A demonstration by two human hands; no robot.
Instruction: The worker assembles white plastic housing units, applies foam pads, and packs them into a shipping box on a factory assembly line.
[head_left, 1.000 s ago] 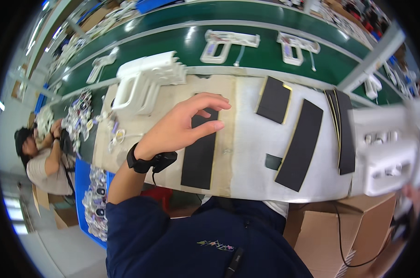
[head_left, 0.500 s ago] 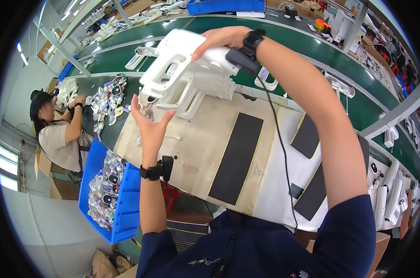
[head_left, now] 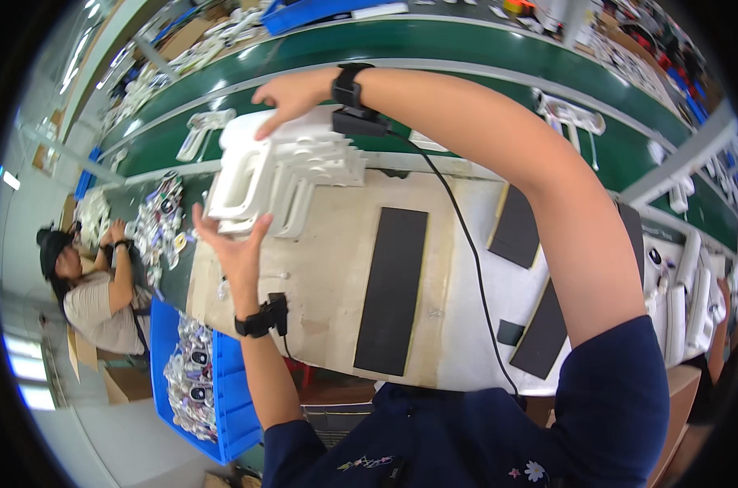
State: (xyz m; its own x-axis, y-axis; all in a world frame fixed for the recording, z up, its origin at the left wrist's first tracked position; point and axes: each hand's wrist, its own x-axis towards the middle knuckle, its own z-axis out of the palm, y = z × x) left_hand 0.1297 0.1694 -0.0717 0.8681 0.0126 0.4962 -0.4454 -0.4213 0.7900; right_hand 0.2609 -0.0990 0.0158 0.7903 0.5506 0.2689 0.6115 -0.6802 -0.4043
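Observation:
A stack of white plastic housings (head_left: 247, 175), each with a long oval opening, stands tilted at the far left of the worktable. My right hand (head_left: 300, 93) reaches over and grips its top edge, thumb on the face; the other fingers are partly hidden. At the stack's near end, my left hand (head_left: 237, 252) holds the lower edge between spread thumb and fingers. Both wrists wear black straps with small devices. Beside the left wrist, a small white part (head_left: 275, 276) lies on the cardboard-coloured table surface (head_left: 320, 301).
Dark flat strips (head_left: 391, 293) lie on the table. A black cable (head_left: 466, 236) runs across from my right wrist. A blue bin (head_left: 230, 390) of small parts stands at the left, near a seated co-worker (head_left: 100, 301). Beyond runs a green conveyor (head_left: 450, 57).
The stack has moved left and toward me, down to the table. My right hand has travelled left with it. My left hand has closed around the stack's near end.

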